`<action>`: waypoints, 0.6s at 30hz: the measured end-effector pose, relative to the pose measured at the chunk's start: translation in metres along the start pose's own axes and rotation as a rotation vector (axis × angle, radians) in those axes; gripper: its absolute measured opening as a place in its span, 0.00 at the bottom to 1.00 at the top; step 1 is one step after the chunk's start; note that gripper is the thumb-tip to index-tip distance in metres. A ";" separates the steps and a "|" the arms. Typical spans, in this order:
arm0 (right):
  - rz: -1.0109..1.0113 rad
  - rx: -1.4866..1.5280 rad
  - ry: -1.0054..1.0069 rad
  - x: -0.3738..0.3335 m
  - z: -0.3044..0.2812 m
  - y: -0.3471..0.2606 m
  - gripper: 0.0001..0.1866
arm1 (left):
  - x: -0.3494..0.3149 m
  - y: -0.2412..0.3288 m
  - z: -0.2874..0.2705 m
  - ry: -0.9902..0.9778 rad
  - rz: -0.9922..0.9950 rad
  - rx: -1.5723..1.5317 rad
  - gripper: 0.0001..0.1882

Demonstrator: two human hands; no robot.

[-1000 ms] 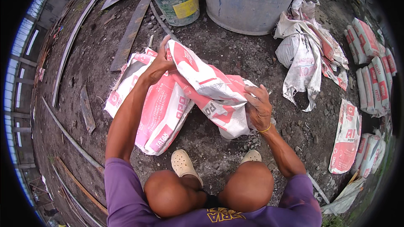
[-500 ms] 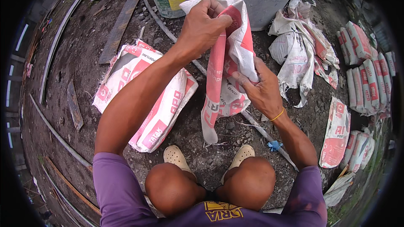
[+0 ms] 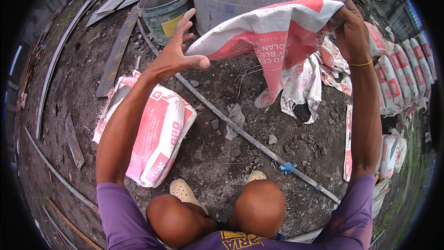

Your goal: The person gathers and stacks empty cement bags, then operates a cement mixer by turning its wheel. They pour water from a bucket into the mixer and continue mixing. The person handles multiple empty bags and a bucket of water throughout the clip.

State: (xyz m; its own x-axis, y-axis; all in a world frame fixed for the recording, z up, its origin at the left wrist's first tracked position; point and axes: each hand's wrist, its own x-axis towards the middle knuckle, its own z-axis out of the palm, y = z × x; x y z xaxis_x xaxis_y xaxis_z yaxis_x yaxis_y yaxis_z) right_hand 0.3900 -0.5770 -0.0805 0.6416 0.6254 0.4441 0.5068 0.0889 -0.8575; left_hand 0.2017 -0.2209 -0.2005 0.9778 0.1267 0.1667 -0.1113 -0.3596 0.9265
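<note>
On dark soil point(image 3: 208, 141) stands a blue drum point(image 3: 240, 0); before it, a red-and-white sack point(image 3: 277, 28) stretches sideways in mid-air, and a similar bag point(image 3: 157, 127) lies at left. The right hand point(image 3: 350, 28), reaching forward, clutches the sack's right end in curled fingers; the left hand point(image 3: 170, 56), palm turned inward, spreads its fingers wide at the opposite tip, contact unclear. Half a second earlier both hands held the sack bunched between them; now the right has swung up and outward and the left has opened
</note>
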 end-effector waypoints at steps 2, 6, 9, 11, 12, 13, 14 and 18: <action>0.107 0.214 0.075 -0.008 -0.010 0.008 0.10 | -0.007 -0.002 0.038 -0.133 0.065 0.157 0.80; 0.106 0.121 0.068 -0.029 -0.040 0.034 0.08 | 0.006 0.007 0.059 -0.178 -0.095 0.192 0.40; 0.103 -0.568 -0.086 -0.035 -0.071 0.042 0.10 | 0.033 0.032 0.038 -0.070 0.141 0.534 0.17; -0.063 -0.895 -0.098 -0.037 -0.082 0.035 0.11 | 0.051 0.059 0.021 0.091 0.538 0.857 0.20; -0.144 -1.059 -0.075 -0.042 -0.079 0.033 0.11 | 0.055 0.076 0.014 0.190 0.747 1.043 0.21; 0.047 -0.914 -0.018 -0.042 -0.083 0.017 0.13 | 0.054 0.093 0.007 0.210 0.712 1.044 0.19; 0.003 -0.819 0.151 -0.043 -0.076 0.011 0.21 | 0.055 0.112 -0.001 0.239 0.718 1.047 0.16; -0.010 -0.735 0.072 -0.065 -0.041 -0.021 0.47 | 0.037 0.150 -0.018 0.068 0.505 0.705 0.17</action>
State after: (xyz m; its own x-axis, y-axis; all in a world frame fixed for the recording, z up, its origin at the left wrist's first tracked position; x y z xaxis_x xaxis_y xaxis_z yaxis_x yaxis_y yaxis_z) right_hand 0.3619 -0.6512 -0.0809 0.6582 0.5729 0.4885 0.7517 -0.4636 -0.4690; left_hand 0.2175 -0.2533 -0.0493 0.8260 -0.1558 0.5417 -0.3712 -0.8736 0.3148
